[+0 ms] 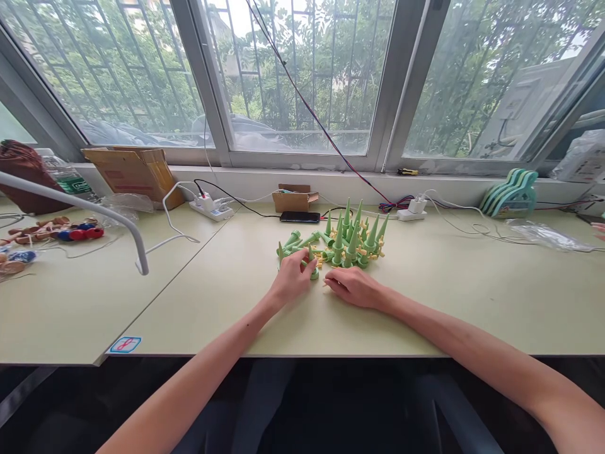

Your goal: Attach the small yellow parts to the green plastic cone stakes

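Observation:
My left hand is closed round a green cone-shaped piece, whose tip points up and whose round base rests near the tabletop. Just right of it, my right hand lies low on the table with its fingers pinched together. A small pale bit shows at those fingertips, too small to name. Beyond both hands stand several upright green cones with small yellow pegs sticking out of their sides. More green pieces lie on their sides to the left of them, with loose yellow bits among them.
Behind the cones lie a black phone and a small open cardboard box. Power strips with cables line the window side. A white curved lamp arm reaches in from the left, near wooden beads. Green hangers stand far right.

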Available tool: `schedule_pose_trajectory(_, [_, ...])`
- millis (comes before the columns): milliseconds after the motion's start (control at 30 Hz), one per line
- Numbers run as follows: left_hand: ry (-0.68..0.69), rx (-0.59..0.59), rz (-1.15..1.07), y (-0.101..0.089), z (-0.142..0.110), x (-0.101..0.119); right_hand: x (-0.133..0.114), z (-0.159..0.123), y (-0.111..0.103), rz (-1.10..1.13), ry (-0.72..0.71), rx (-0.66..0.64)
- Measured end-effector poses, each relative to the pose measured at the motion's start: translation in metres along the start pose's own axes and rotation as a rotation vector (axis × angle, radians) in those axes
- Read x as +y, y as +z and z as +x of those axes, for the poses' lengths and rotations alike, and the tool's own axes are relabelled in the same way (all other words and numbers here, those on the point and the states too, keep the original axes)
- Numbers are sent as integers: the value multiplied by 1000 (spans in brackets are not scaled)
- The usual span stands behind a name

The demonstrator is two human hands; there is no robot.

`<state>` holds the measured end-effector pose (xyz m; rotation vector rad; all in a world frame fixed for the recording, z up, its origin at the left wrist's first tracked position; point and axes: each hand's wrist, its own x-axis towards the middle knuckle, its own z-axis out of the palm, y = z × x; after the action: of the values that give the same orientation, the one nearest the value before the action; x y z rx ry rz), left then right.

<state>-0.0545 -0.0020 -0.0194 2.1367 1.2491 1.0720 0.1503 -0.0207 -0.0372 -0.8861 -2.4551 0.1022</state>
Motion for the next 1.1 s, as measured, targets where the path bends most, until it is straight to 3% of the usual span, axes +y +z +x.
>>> schedule_pose_trajectory(200, [-135,-45,-151,-1,0,7,1,1,1,110,-9,132])
schedule_pose_trajectory(433, [-281,-212,-459,-4,-2,18,0,2,1,231,-19,332])
schedule_pose_trajectory(600, [-327,-261,-544,-6,-3,26,-1,2,2,251,-20,343])
schedule_pose_trajectory(1100, [-375,-285,-628,-1,-3,21,-6,1,0,278,-15,321])
